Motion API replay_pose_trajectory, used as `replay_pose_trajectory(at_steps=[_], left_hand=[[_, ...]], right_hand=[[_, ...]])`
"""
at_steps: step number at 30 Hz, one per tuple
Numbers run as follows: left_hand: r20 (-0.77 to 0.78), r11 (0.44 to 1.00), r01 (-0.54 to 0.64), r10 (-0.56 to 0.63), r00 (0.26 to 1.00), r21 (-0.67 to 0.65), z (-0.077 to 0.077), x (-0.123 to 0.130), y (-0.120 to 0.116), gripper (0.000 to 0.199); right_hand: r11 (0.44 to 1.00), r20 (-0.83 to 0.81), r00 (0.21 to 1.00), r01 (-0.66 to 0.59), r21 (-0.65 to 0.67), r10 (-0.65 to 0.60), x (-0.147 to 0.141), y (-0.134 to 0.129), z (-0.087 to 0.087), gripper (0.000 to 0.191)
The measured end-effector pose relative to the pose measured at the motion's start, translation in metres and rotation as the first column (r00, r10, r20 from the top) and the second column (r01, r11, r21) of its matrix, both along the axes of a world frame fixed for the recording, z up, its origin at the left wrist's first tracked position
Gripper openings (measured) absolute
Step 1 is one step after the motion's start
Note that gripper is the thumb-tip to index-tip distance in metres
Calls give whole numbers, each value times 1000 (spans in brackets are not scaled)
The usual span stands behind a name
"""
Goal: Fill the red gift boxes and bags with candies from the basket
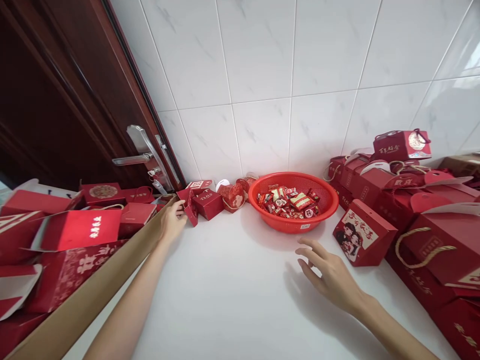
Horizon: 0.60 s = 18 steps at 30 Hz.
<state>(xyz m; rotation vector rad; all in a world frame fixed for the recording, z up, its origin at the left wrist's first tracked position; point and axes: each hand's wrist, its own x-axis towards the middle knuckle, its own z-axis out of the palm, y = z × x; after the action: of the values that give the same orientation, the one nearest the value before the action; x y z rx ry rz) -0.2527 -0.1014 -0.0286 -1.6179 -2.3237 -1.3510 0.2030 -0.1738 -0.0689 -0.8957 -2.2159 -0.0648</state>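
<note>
At the left, my left hand [173,220] has its fingers curled on the edge of a small dark-red gift box [191,208], which stands on the white table [232,285]. Just right of it sits another red gift box [209,204] with gold writing. My right hand [327,272] hovers over the table, fingers spread and holding nothing. Behind that hand, an orange-red plastic basket [277,226] contains many wrapped candies [290,201]. To its right stands a slanted red box [365,235] printed with a cartoon couple.
Many red gift boxes [446,230] with rope handles are piled along the right. On the left, a cardboard carton [93,280] holds more red boxes [90,227]. A brown door [67,90] with a metal handle [133,159] and a white tiled wall [262,60] stand behind.
</note>
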Motion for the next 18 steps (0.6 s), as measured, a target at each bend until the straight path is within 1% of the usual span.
replay_pose_trajectory(at_steps=[2,3,5,6,8,11,12,14,16,18], left_hand=[[-76,998,7,-12,997,-58,0,7,-2,51],[-111,997,-3,-6,994,-82,2,11,-2,50],[-170,994,-40,21,985,-105,10,20,-3,44],[-192,994,-60,41,981,-95,16,24,-3,41],[-220,997,-75,66,973,-32,32,35,-7,37],[-179,996,-38,52,982,79,61,59,-19,26],[-142,996,-6,19,990,93,71,70,-23,23],[-9,988,145,-144,990,55,87,94,-33,21],[128,955,297,-296,947,14,97,121,-40,21],[212,898,440,-429,878,-5,101,147,-44,20]], right_hand=[[999,11,1000,-1,-37,1,0,-2,0,19],[999,17,1000,1,-51,-1,0,-3,0,20],[997,32,999,6,-77,-3,1,-3,-2,21],[996,39,999,6,-89,-2,2,-3,-3,21],[992,42,999,5,-124,1,4,-1,-6,22],[982,-15,1000,-21,-187,19,1,1,-7,20],[976,-53,998,-44,-213,33,-1,1,-5,19],[957,-144,987,-111,-268,74,-11,-2,3,21],[929,-235,965,-192,-318,118,-23,-5,16,30],[894,-313,938,-262,-364,147,-37,-8,33,39]])
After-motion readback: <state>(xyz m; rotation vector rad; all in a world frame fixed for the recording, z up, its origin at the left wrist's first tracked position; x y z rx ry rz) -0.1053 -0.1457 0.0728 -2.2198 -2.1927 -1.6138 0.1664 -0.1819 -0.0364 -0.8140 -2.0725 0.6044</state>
